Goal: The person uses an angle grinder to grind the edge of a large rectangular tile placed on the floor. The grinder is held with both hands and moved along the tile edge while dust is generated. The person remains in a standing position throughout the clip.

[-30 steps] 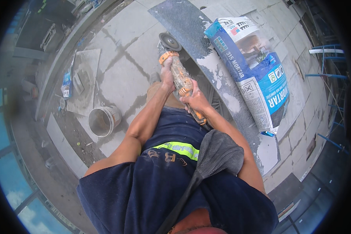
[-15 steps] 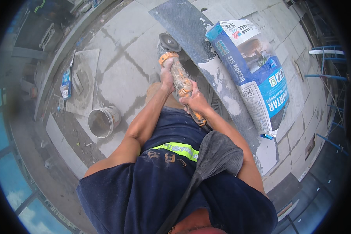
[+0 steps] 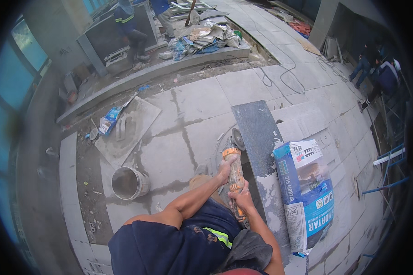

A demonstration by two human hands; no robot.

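Both my hands are wrapped round a dusty orange angle grinder (image 3: 235,176). Its front, near the orange collar, is gripped by my left hand (image 3: 226,167); my right hand (image 3: 243,199) closes on the rear of the body. The round dark disc (image 3: 237,139) at the far end is right by the left edge of a long dark grey slab (image 3: 257,123) with whitish patches. Whether disc and slab touch I cannot tell. To the right, a blue and white mortar bag (image 3: 306,195) lies partly over the slab.
Left of me stands a dirty bucket (image 3: 130,183), with a pale board (image 3: 128,130) and a small blue-white bag (image 3: 109,121) beyond it. A cable (image 3: 284,71) snakes over the paving. A rubble heap (image 3: 206,39) lies at the back; people are at far left and right.
My view has tilted up and swung, so the far ground and other people now show. Both hands keep their hold on the grinder, beside the slab.
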